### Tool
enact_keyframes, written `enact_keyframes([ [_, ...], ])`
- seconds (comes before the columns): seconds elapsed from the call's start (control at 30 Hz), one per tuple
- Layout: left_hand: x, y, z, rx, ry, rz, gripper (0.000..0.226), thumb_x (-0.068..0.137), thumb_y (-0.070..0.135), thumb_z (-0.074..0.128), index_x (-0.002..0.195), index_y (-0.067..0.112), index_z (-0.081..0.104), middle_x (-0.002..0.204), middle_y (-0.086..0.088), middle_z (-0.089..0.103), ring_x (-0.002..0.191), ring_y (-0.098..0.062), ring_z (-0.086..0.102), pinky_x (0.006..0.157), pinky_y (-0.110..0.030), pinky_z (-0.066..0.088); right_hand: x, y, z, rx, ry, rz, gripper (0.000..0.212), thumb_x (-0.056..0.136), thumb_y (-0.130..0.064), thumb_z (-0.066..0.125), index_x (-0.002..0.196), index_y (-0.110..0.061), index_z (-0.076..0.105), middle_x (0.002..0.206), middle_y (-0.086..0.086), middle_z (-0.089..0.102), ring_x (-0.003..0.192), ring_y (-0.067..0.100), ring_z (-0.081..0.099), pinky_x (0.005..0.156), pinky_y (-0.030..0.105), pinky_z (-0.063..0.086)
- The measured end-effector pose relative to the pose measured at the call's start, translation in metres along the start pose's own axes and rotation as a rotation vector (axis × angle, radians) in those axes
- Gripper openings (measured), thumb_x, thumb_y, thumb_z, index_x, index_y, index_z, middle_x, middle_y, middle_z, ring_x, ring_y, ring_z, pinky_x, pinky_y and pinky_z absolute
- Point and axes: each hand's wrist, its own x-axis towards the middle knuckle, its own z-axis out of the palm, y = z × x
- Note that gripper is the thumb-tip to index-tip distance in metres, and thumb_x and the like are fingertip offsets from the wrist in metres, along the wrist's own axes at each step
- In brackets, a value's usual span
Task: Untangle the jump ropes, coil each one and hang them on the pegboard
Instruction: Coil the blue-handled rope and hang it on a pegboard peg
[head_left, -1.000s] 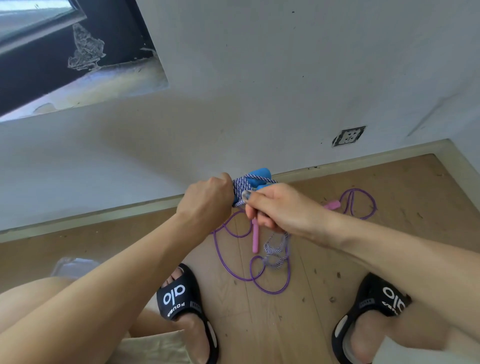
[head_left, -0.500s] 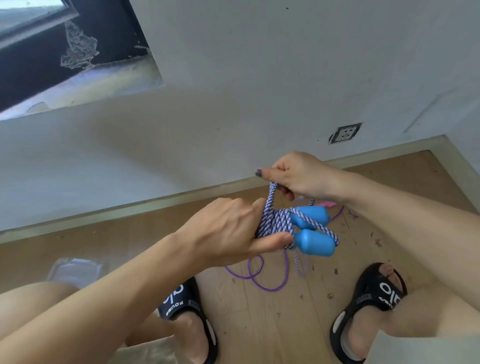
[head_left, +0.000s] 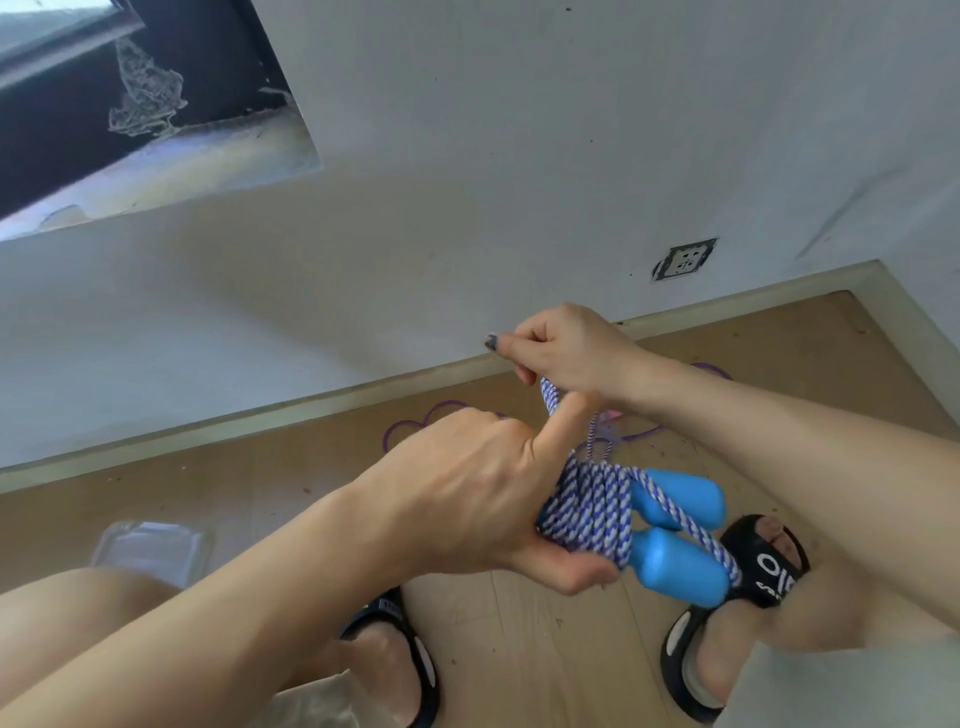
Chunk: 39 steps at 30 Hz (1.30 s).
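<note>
Head camera: the left hand (head_left: 467, 499) grips a coiled bundle of blue-and-white braided jump rope (head_left: 587, 512), its index finger raised. Its two blue handles (head_left: 680, 535) stick out to the right. The right hand (head_left: 566, 348), above, pinches a strand rising from the bundle. A purple jump rope (head_left: 415, 423) lies on the wooden floor (head_left: 545, 654) beyond, near the baseboard (head_left: 291, 410).

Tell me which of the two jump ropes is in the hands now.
The blue-and-white braided rope with blue handles: the left hand grips its coil and the right hand pulls its end. The purple rope lies on the floor.
</note>
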Motion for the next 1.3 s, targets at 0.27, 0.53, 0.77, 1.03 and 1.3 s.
enact_keyframes([
  [0.27, 0.002, -0.004, 0.018, -0.185, -0.021, -0.065, 0.058, 0.07, 0.04, 0.068, 0.113, 0.024, 0.033, 0.056, 0.003, 0.047, 0.049, -0.027, 0.044, 0.046, -0.031, 0.028, -0.002, 0.009, 0.014, 0.028, -0.143, 0.117, 0.06, 0.097, -0.051, 0.049, 0.062, -0.004, 0.059, 0.043, -0.004, 0.047, 0.043, 0.01, 0.043, 0.054, 0.031, 0.035],
  [0.53, 0.003, -0.041, 0.021, -0.491, 0.17, -0.44, 0.031, 0.073, 0.022, 0.071, 0.096, 0.024, 0.051, 0.065, 0.009, 0.057, 0.057, -0.015, 0.049, 0.052, -0.03, 0.04, -0.022, 0.053, 0.07, 0.557, -0.345, 0.373, 0.011, 0.103, -0.019, 0.046, 0.098, -0.01, 0.049, 0.061, -0.001, 0.047, 0.047, 0.011, 0.035, 0.041, 0.026, 0.034],
  [0.77, 0.005, -0.086, 0.035, -0.494, 0.107, -0.729, 0.013, 0.08, 0.017, 0.067, 0.084, 0.016, 0.054, 0.069, 0.002, 0.057, 0.067, -0.023, 0.052, 0.052, -0.026, 0.035, -0.049, 0.022, 0.048, 0.31, -0.167, 0.088, 0.044, 0.105, -0.039, 0.042, 0.074, -0.009, 0.051, 0.052, -0.014, 0.038, 0.046, 0.002, 0.034, 0.052, 0.022, 0.026],
  [1.03, -0.005, -0.103, 0.065, -0.138, -0.13, -0.771, 0.017, 0.086, 0.021, 0.057, 0.099, 0.012, 0.049, 0.082, -0.008, 0.056, 0.073, -0.035, 0.059, 0.059, -0.037, 0.046, -0.05, 0.006, 0.011, 0.287, -0.099, 0.0, 0.048, 0.099, -0.04, 0.055, 0.06, -0.016, 0.042, 0.054, -0.006, 0.033, 0.049, 0.006, 0.03, 0.05, 0.023, 0.025],
  [1.3, 0.01, -0.058, 0.055, 0.007, -0.318, -0.398, 0.03, 0.086, 0.038, 0.062, 0.108, 0.02, 0.053, 0.091, -0.001, 0.065, 0.072, -0.024, 0.061, 0.06, -0.032, 0.047, -0.024, 0.003, -0.03, 0.038, 0.077, -0.109, 0.06, 0.091, -0.053, 0.062, 0.059, -0.008, 0.039, 0.054, -0.005, 0.023, 0.052, 0.011, 0.022, 0.052, 0.031, 0.019],
])
